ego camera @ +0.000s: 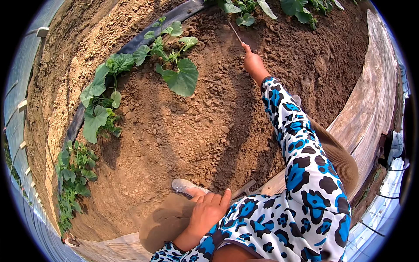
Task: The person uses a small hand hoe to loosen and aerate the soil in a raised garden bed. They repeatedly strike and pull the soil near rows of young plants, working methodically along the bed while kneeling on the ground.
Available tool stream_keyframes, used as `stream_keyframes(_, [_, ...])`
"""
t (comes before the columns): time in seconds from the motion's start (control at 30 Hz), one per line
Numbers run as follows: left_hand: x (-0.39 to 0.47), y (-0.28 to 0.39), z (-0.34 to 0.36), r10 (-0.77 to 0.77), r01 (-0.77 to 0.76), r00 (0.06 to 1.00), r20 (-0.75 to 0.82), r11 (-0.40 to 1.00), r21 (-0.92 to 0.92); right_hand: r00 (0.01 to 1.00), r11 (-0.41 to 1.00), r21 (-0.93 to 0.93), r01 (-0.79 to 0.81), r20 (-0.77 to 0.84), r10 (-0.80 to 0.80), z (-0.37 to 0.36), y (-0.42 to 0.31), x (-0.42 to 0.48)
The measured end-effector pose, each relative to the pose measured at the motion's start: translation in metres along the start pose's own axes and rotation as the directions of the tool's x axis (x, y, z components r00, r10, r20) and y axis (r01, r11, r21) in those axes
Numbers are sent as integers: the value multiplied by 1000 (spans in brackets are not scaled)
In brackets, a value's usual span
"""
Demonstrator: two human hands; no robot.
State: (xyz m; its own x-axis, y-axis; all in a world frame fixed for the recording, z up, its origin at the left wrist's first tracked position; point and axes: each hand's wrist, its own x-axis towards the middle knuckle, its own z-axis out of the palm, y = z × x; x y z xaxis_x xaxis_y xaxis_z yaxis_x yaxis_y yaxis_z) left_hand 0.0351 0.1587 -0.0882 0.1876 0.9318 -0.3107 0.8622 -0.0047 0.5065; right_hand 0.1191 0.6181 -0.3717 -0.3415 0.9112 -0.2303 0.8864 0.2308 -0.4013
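Observation:
My right hand [253,64] reaches far forward over the soil, closed around a thin rod-like tool [234,30]. The tool's far end lies by the leafy plants [246,19] at the top, and its tip is hard to make out. Below, my left hand [209,209] rests near my bent left knee, holding nothing, its index finger apart from the others. Ahead and to the left stand broad-leaved vine plants [181,77], apart from both hands. Dry, crumbly soil [183,127] spreads between them and me.
Along the plant row runs a black irrigation hose [140,41]. Weathered wooden boards [363,95] edge the bed at right. My shoe [183,185] stands on the soil, and a wooden piece [245,189] lies by my lap. Plastic greenhouse sheeting [19,108] borders the left side.

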Motion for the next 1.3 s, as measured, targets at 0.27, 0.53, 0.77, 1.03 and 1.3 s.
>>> stream_keyframes(0.27, [-9,4,-8,-1,3,999,39,998,-61,999,995,95,11,36,-14,17,-5,-108])
stream_keyframes(0.53, [-11,2,1,45,-44,995,-86,999,10,991,988,119,94,-104,-82,9,-39,-92])
stream_keyframes(0.77, [-10,0,-3,24,-25,999,-39,1000,-14,979,964,201,176,-135,-151,-5,-60,-51])
stream_keyframes(1.03, [-9,1,-6,-20,23,997,71,999,-30,983,924,339,176,-107,-147,-2,-41,-62])
stream_keyframes(1.3, [-3,1,-3,15,-16,999,-49,1000,-22,997,918,393,48,-79,-18,-20,-23,-106])
